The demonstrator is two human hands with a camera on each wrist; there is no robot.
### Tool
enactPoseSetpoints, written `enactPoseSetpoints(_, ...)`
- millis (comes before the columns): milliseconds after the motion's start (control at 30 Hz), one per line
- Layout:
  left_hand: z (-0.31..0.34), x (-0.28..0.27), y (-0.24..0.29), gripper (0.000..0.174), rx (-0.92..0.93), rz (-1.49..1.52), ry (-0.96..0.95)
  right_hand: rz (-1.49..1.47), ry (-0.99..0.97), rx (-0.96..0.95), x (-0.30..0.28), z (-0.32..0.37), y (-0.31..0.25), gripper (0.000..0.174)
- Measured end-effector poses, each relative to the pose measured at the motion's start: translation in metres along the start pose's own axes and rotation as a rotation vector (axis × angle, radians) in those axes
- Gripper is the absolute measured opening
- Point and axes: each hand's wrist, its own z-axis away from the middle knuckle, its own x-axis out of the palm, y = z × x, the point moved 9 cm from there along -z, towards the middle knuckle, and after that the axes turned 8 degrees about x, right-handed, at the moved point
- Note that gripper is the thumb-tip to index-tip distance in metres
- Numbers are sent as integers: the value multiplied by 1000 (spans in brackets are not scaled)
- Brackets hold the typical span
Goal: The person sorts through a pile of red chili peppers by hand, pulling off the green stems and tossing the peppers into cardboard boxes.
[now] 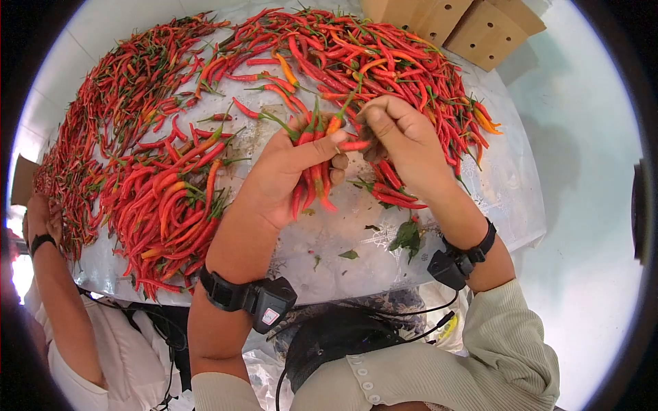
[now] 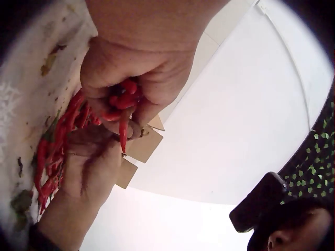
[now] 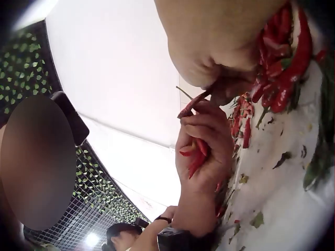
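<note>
My left hand grips a small bunch of red chili peppers, green stems up and red tips poking out below the fingers. In the left wrist view the red tips stick out of the curled fist. Close beside it, my right hand pinches one red chili that reaches across to the left thumb. The right wrist view shows this chili between the fingertips of both hands, its thin stem pointing away. Under the right hand lie a few loose red chilies on the plastic-covered table.
A large chili heap spreads over the left of the table, another at the back right. A neater chili pile lies near left. Cardboard boxes stand behind. Green leaves lie in front. Another person's hand is at far left.
</note>
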Motion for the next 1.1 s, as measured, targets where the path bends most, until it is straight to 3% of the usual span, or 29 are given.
enactPoseSetpoints(67, 0, 6, 9, 24, 87, -43, -16, 62, 3, 41, 2, -1, 7, 19)
enactPoseSetpoints(433, 3, 13, 10, 33, 104, -33, 47, -1, 43, 183, 3, 1, 16, 13)
enactPoseSetpoints(567, -1, -2, 8, 26, 94, -138, 88, 194, -2, 57, 12, 8, 9, 12)
enactPoseSetpoints(667, 0, -11, 15, 19, 130, -30, 205, 376, 22, 2, 11, 10, -8, 13)
enactPoseSetpoints(800, -2, -33, 16, 13, 112, -19, 301, 801, 225, -438, 1, 11, -33, 15)
enactPoseSetpoints(1000, -4, -41, 9, 13, 51, 70, 333, 1103, 73, -400, 16, 11, -15, 19)
enactPoseSetpoints(1100, -5, -40, 5, 15, 43, 150, 316, 1091, 34, -311, 16, 10, -11, 23)
